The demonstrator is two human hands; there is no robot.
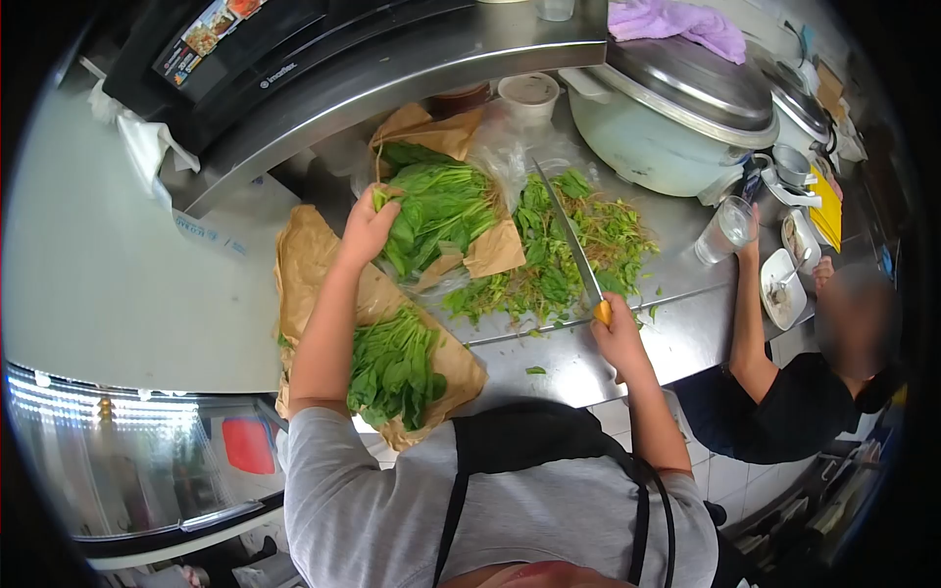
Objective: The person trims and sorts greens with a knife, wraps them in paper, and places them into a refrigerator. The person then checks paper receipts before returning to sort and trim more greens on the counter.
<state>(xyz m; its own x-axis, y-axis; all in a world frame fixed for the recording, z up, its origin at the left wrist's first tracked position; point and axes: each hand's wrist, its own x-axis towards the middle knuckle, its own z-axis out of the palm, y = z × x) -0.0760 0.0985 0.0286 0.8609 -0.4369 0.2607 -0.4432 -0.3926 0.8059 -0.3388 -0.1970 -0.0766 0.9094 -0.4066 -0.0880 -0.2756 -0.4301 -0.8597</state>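
My right hand (pixel 620 338) grips a knife (pixel 569 230) by its yellow handle, the long blade pointing away over a heap of cut stems and leaves (pixel 603 240). My left hand (pixel 370 227) is closed on leafy greens (pixel 431 201) at the left side of a big bunch. That bunch lies on brown paper and clear plastic, its stems toward the right. Nearer my body, a second bunch of greens (pixel 397 363) rests on a sheet of brown paper (pixel 319 265).
A large pale pot (pixel 637 137) with a metal lid stands at the back right, a purple cloth (pixel 676 18) on top. On the right, a co-worker's hand holds a glass (pixel 725 230) beside white bowls (pixel 784 289). A lidded tub (pixel 529 98) sits under the steel shelf (pixel 392 93).
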